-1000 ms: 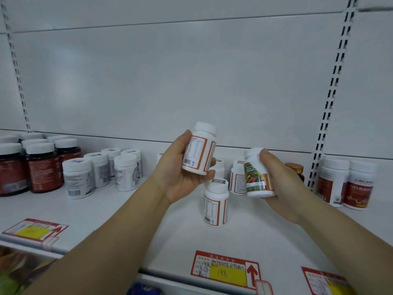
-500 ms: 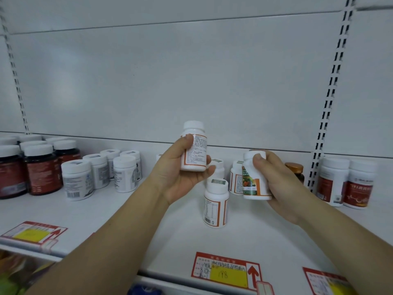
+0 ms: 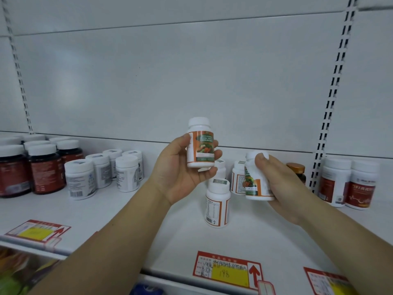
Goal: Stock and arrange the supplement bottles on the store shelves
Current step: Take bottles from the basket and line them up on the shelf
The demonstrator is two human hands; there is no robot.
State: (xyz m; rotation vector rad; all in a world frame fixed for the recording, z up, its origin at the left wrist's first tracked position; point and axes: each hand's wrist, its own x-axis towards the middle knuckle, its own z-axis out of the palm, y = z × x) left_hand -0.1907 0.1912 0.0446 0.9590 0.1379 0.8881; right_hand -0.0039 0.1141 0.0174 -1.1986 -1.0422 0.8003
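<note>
Right now both hands are up near the middle of the frame, each with a supplement bottle. The left hand holds a white bottle with an orange and green label upright in the air. The thumb is on its left side and the fingers wrap round its right, with the pictured side of the label facing out.

The right hand, a little lower and to the right, grips a matching bottle. The thumb presses on the white cap and the fingers curl behind the body. This bottle leans slightly; I cannot tell whether its base touches the shelf.

Below and between the hands, a third bottle of the same kind stands on the white shelf, with its barcode side turned outward. One more like it stands just behind, partly hidden by the right-hand bottle.

Over at the left edge sit dark red jars with white lids, and beside them a cluster of small grey-labelled bottles. Behind the right hand an amber bottle with a gold cap peeks out. Past the slotted upright, at the right edge, stand two red-labelled white bottles.

A red and yellow price tag lies on the shelf's front lip, bottom centre.
</note>
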